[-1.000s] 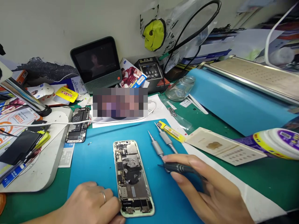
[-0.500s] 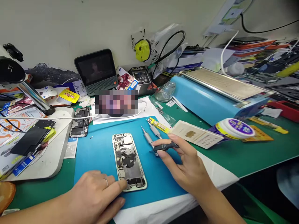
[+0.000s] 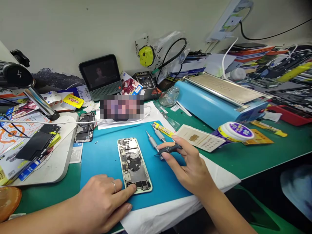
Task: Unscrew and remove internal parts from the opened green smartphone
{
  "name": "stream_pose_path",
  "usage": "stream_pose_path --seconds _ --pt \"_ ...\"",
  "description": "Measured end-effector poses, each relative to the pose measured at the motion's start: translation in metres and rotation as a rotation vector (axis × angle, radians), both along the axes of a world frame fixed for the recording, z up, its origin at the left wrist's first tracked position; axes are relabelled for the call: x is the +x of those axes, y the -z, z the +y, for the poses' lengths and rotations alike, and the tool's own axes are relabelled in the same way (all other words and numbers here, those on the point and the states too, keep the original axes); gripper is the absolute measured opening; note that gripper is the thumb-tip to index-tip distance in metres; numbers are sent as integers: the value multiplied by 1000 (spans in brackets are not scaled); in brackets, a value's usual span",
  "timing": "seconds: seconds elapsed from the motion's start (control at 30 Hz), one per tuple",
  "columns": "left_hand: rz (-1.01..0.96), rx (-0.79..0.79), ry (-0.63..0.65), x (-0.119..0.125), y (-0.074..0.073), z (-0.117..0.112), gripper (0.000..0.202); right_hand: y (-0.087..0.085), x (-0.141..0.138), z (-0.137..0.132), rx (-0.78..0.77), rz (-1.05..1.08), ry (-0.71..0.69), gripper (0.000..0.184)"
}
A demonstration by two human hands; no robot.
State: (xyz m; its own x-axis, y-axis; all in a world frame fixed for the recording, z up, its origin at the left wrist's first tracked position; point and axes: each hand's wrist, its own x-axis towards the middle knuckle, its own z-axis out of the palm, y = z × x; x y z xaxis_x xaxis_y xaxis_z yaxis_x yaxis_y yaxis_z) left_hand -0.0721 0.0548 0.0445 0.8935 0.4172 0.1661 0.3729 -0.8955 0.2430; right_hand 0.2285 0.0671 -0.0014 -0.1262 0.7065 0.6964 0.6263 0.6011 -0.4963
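Observation:
An opened phone (image 3: 142, 174) lies face up on the blue mat, its circuit board and inner parts exposed. My left hand (image 3: 101, 200) rests at its lower end; the index fingertip presses on the bottom edge, with the thumb apart below on the mat. This hand wears a ring and grips nothing. Right of the phone, my right hand (image 3: 191, 162) pinches dark tweezers (image 3: 170, 148) between thumb and fingers. Their tip points left, above the mat and apart from the phone. Two grey screwdrivers, one a slim screwdriver (image 3: 152, 140), lie just behind the tweezers.
The blue mat (image 3: 99, 162) covers a green tabletop. A second opened phone (image 3: 84, 128) lies at back left, near a white cable. A screen device (image 3: 99, 76), a glass jar (image 3: 169, 96), a blue machine (image 3: 214, 104) and a white-lidded tub (image 3: 234, 132) stand around.
The view has shifted slightly. My left index finger reaches a little farther over the phone's lower edge. My right hand still holds the tweezers in about the same place.

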Motion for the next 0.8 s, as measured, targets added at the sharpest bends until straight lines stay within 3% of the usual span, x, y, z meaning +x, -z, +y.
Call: stream_pose_path --seconds 0.8 --pt "-11 -18 19 -2 1 2 36 1 1 0 -14 11 0 64"
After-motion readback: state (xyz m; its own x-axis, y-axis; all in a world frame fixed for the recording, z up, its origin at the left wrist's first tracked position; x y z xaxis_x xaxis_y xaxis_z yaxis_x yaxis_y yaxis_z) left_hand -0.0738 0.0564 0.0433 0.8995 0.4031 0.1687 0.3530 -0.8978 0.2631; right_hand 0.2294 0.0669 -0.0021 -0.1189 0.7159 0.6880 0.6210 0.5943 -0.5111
